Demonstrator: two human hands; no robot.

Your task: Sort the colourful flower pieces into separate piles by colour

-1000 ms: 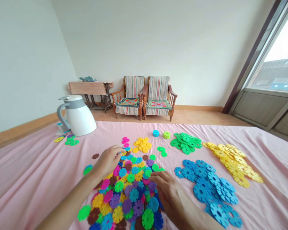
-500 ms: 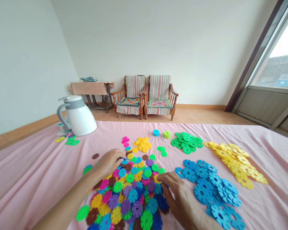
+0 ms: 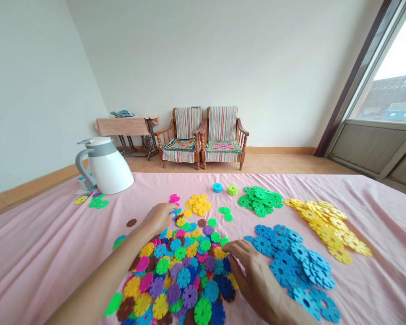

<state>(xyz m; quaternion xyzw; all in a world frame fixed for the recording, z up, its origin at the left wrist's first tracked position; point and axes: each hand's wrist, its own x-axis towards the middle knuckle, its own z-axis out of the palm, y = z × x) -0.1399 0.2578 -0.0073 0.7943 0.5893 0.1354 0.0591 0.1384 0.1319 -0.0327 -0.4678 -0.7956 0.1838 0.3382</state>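
Observation:
A mixed heap of notched plastic interlocking discs (image 3: 174, 271) lies on the pink cloth in front of me. At its far left edge is my left hand (image 3: 160, 217), its fingers bent and pinched. A dark blue disc (image 3: 173, 216) shows beneath those fingertips, partly hidden, close to a few pink discs (image 3: 174, 198). My right hand (image 3: 252, 273) rests along the heap's right side with its fingertips touching discs there. Thumb and fingers of that hand are apart. Right of it spreads a pile of larger blue discs (image 3: 284, 262).
Farther back lie a yellow pile (image 3: 198, 205), a green pile (image 3: 260, 201), a long yellow pile (image 3: 328, 228), and small blue (image 3: 217, 188) and lime (image 3: 232, 190) stacks. A white jug (image 3: 113, 169) stands back left on the pink cloth (image 3: 47, 243). Two wooden armchairs (image 3: 222, 128) are beyond.
My left hand has moved forward, away from the heap toward the pink discs, with the dark blue disc under its fingers. My right hand stays nearly in place. The view has shifted slightly.

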